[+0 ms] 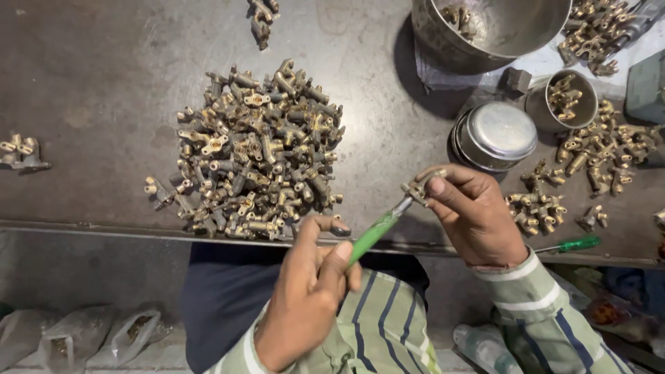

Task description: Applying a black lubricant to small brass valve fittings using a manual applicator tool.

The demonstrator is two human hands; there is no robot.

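Left hand grips the green-handled screwdriver, fingers closed around it. Right hand pinches a brass fitting above the tabletop's near edge. Keep the blade in line with the fitting and brace the right hand. The tip contact is hidden; the large bowl is cut off at the far edge.
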